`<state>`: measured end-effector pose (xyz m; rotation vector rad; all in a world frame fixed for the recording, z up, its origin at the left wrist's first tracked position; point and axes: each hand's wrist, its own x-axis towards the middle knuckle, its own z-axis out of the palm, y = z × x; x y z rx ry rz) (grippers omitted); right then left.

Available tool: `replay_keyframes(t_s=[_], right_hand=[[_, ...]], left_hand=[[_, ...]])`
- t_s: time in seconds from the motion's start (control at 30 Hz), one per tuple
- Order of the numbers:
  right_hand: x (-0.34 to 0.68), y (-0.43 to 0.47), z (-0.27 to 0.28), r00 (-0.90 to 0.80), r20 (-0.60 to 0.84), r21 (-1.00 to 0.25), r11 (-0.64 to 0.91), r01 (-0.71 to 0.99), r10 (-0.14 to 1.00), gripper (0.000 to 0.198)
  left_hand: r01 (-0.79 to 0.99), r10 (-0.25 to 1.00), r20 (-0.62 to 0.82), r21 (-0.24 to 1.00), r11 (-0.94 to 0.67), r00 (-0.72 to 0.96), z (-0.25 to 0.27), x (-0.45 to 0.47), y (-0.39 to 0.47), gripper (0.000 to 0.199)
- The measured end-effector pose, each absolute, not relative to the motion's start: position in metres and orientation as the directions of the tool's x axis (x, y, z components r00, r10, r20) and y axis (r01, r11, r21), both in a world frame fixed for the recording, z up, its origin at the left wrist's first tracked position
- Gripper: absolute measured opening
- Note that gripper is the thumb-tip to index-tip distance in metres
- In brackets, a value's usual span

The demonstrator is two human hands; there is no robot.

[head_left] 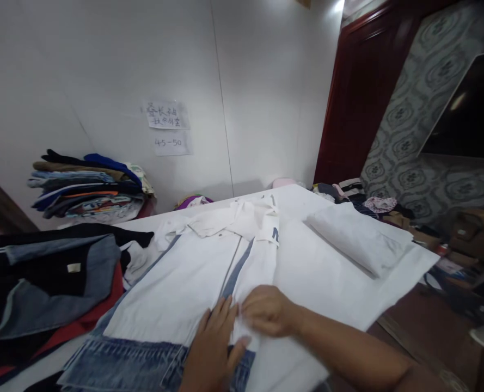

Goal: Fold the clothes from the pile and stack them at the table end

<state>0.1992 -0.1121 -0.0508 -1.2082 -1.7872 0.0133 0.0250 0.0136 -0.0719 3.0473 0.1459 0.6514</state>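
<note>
A white jacket (pixel 176 277) with blue denim panels lies spread in front of me, its collar pointing away and its frayed denim hem near me. My left hand (pixel 215 343) rests flat on the lower front, fingers stretched along the blue strip beside the front opening. Just to its right, my right hand (pixel 270 310) is curled, its fingertips closed at the jacket's right front panel. Some motion blur covers those fingertips. A sleeve end with a dark blue letter is folded across near the collar.
The jacket lies on a white table (pixel 307 283). A folded white cloth (pixel 356 234) is at the right. Dark garments (pixel 57 283) are heaped at the left, with a tall stack of folded clothes (pixel 90 185) behind. Paper notes (pixel 168 128) hang on the wall.
</note>
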Motion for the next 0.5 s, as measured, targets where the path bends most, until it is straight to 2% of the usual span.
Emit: replay_keyframes(t_s=[0.07, 0.13, 0.2, 0.23, 0.27, 0.33, 0.43, 0.5], right_hand=[[0.228, -0.11, -0.05, 0.225, 0.662, -0.63, 0.369, 0.683, 0.715, 0.019], [0.265, -0.102, -0.049, 0.515, 0.561, -0.756, 0.148, 0.637, 0.648, 0.022], [0.306, -0.089, -0.047, 0.709, 0.422, -0.801, -0.134, 0.584, 0.565, 0.029], [0.326, -0.082, -0.045, 0.774, 0.356, -0.774, -0.298, 0.558, 0.524, 0.032], [0.345, -0.075, -0.043, 0.813, 0.292, -0.72, -0.443, 0.534, 0.504, 0.034], [0.378, -0.058, -0.039, 0.848, 0.229, -0.663, -0.561, 0.496, 0.479, 0.036], [0.412, -0.033, -0.036, 0.867, 0.173, -0.619, -0.633, 0.465, 0.468, 0.034], [0.423, -0.016, -0.038, 0.874, 0.147, -0.588, -0.67, 0.453, 0.463, 0.036]], left_hand=[[0.064, 0.046, 0.46, -0.023, -0.998, 0.887, -0.076, 0.024, 0.015, 0.068], [0.051, 0.024, 0.499, -0.041, -0.998, 0.866, -0.078, 0.024, 0.015, 0.08], [0.041, 0.015, 0.511, -0.039, -0.998, 0.859, -0.08, 0.025, 0.017, 0.086], [0.033, 0.009, 0.507, -0.037, -0.999, 0.862, -0.083, 0.026, 0.018, 0.088], [0.027, 0.007, 0.497, -0.032, -0.999, 0.868, -0.086, 0.026, 0.02, 0.088], [0.014, 0.013, 0.466, 0.002, -1.0, 0.885, -0.094, 0.026, 0.026, 0.089], [-0.002, 0.052, 0.363, 0.146, -0.989, 0.93, -0.097, 0.023, 0.039, 0.085], [0.02, 0.094, 0.271, 0.261, -0.965, 0.958, -0.084, 0.025, 0.05, 0.069]])
